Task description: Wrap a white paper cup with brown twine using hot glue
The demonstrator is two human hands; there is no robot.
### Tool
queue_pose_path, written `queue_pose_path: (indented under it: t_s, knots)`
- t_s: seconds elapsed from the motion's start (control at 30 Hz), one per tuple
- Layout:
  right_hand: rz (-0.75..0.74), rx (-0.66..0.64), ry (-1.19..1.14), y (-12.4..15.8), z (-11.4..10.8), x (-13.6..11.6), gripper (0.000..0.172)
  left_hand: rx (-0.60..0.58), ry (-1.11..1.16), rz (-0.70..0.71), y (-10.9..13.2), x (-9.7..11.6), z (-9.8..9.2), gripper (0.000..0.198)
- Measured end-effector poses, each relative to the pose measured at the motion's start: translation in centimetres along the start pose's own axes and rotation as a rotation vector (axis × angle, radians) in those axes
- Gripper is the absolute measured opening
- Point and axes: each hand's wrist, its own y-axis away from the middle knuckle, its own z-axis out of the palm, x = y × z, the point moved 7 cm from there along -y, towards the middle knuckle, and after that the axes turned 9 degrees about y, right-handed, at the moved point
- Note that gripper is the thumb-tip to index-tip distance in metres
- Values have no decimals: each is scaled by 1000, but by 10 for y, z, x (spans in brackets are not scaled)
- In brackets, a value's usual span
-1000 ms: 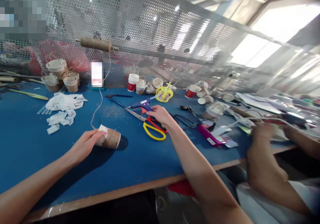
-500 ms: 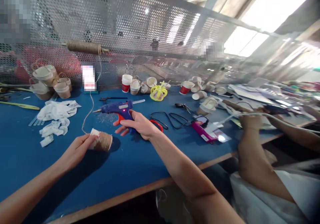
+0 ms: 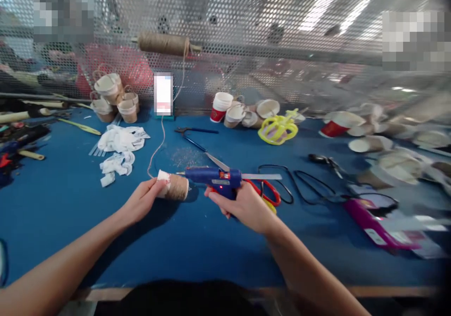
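Note:
My left hand (image 3: pixel 143 202) grips a paper cup wrapped in jute twine (image 3: pixel 173 186), lying on its side on the blue table (image 3: pixel 52 212). A strand of twine (image 3: pixel 158 142) runs from the cup up to a spool (image 3: pixel 164 43) on the mesh wall. My right hand (image 3: pixel 244 207) is closed around the handle of a blue hot glue gun (image 3: pixel 216 177). The gun's nozzle points left and sits just beside the cup's wrapped end. Red and yellow scissors (image 3: pixel 269 196) lie partly hidden behind my right hand.
Crumpled white paper scraps (image 3: pixel 118 149) lie left of the cup. Stacked twine-wrapped cups (image 3: pixel 114 97) stand at back left, more paper cups (image 3: pixel 239 111) and a yellow wire crown (image 3: pixel 278 128) at the back. Blue-handled scissors (image 3: pixel 199 142), black cables (image 3: pixel 299 184) and a pink pack (image 3: pixel 373 224) lie right.
My right hand left the scissors, picked up the glue gun and brought its nozzle to the cup. The view turned left, so the neighbouring person's arms are out of sight.

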Motion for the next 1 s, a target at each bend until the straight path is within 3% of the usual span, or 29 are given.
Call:
queue_pose_path:
  t_s: [0.07,0.27,0.53,0.7,1.0]
  knots:
    - [-3,54,121,1,0,3,18,-39,-26,29,3,5,4,48]
    - [-239,207,377,8,-6,-13,10,-130,-56,51,8,19,14,46]
    - [-327,81,465,11,1,-22,11,-116,-96,38,8,18,14,48]
    - [-378,139,481,16,2,-20,8,-80,-151,48,9,25,12,47]
    - [-362,136,469,18,3,-16,8,-139,-105,84,9,30,18,44]
